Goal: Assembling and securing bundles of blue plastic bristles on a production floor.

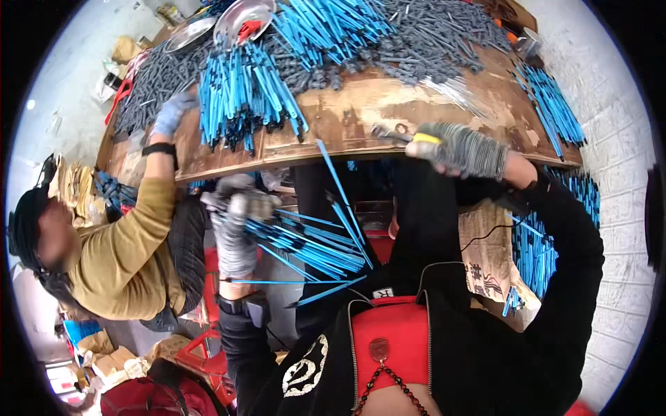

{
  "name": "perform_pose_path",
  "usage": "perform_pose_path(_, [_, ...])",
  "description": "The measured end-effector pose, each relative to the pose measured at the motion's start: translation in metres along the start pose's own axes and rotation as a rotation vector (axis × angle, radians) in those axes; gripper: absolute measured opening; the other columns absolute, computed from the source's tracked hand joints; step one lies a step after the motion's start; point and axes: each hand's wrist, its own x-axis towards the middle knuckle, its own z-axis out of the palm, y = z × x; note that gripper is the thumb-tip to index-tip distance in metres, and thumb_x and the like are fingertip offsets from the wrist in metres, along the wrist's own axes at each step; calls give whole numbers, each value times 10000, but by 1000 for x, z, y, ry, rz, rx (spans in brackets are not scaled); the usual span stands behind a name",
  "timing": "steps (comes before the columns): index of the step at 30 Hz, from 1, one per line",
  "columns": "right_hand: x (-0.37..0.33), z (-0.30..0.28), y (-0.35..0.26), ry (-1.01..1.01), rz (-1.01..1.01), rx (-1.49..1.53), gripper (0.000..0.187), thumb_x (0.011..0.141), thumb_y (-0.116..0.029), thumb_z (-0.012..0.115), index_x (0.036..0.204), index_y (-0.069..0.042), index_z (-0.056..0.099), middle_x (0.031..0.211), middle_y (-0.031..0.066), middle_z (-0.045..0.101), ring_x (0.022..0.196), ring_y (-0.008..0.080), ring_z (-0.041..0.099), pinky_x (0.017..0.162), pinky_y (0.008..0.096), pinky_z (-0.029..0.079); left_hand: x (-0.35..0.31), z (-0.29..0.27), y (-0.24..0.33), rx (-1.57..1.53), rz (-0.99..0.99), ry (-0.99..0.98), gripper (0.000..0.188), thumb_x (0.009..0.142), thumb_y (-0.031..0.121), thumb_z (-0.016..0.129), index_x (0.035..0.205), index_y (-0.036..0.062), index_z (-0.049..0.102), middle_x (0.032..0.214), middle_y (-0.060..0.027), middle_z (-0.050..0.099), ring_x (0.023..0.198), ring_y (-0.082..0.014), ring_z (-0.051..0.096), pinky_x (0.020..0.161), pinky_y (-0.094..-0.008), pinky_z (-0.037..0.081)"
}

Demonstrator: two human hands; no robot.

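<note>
Here, the left hand (237, 215) grips blue rods (319, 248) — the right hand (463, 148), a tool (390, 134) (by the bare table edge (347, 143)).

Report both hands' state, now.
Left hand: looks closed, holding a bundle of thin blue rods.
Right hand: closed on a dark metallic tool, too blurred to identify.

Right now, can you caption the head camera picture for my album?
Gloved work: left hand at a bunch of blue rods, right hand gripping a tool.
</note>
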Motion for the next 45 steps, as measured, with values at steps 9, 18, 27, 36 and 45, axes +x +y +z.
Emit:
perform_pose_path(9, [19,37,34,485,-333,-987,918,628,-427,752,1383,-139,317,1407,163,302,1303,362,266,1057,495,238,5,-55,-20,-771,70,356,203,917,195,502,908,-6,527,628,15,457,631,-126,459,826,-299,437])
perform_pose_path(18, [6,123,-15,374,-989,810,583,626,-200,818,1120,-43,551,1171,133,541,1070,272,535,891,365,447,37,1,-120,-586,-239,373,209,921,189,459,838,13,534,818,-92,618,808,-216,577,874,-339,447])
perform_pose_path(27, [-46,82,-40,492,-768,772,372,686,-130,766,1001,-43,590,915,47,644,846,158,603,794,297,475,5,-46,-156,-832,-298,357,242,903,275,502,924,59,608,900,-99,626,868,-214,585,810,-330,460])
perform_pose_path(36, [-19,153,10,248,-444,1005,326,751,-179,722,1023,-46,603,898,31,650,830,95,587,766,263,470,-19,23,-95,671,-89,-274,223,818,183,644,979,35,599,964,-42,564,896,-145,558,744,-302,470])
perform_pose_path(45, [-12,166,31,276,-589,841,299,797,-140,670,1061,-44,569,907,35,608,869,115,570,789,280,464,-1,36,-72,293,-263,-363,275,754,77,703,1002,59,586,995,-49,581,865,-123,560,716,-284,468])
